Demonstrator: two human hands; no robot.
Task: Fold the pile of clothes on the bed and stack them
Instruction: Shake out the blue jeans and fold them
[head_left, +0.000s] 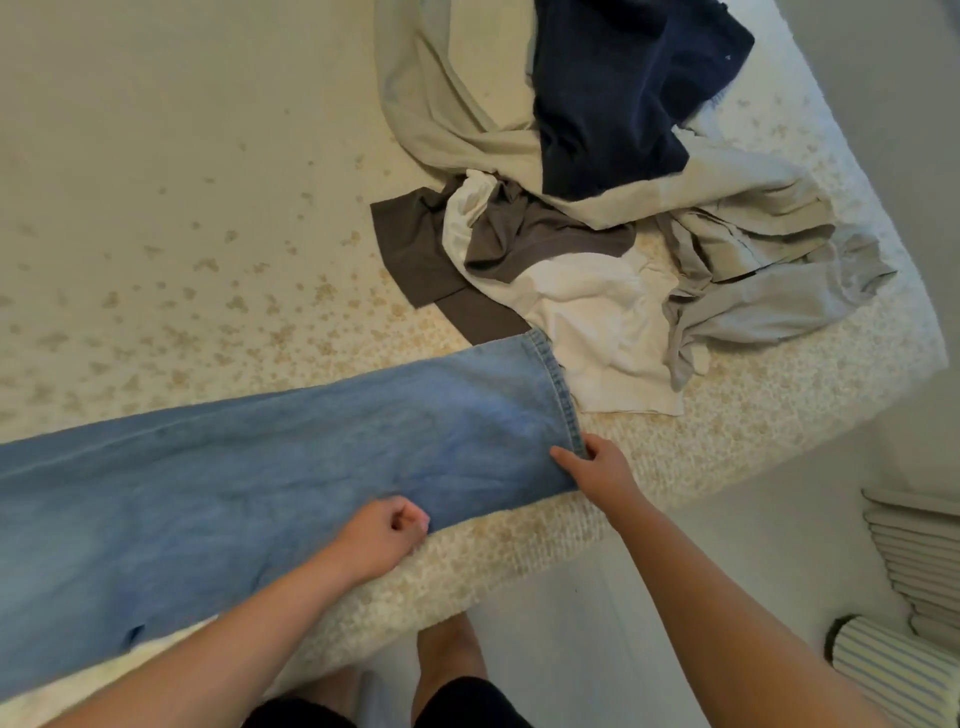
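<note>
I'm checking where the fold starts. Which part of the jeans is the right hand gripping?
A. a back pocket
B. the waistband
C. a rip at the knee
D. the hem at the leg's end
D: the right hand pinches the stitched hem at the leg end of the jeans, near the white garment, while the left hand holds the near edge further along the leg.

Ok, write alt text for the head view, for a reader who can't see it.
Two hands hold light blue jeans flat along the near edge of a bed: the right hand pinches the hem, the left hand grips the near edge. Behind lies an unfolded pile of clothes in navy, pale green, grey and white.
</note>
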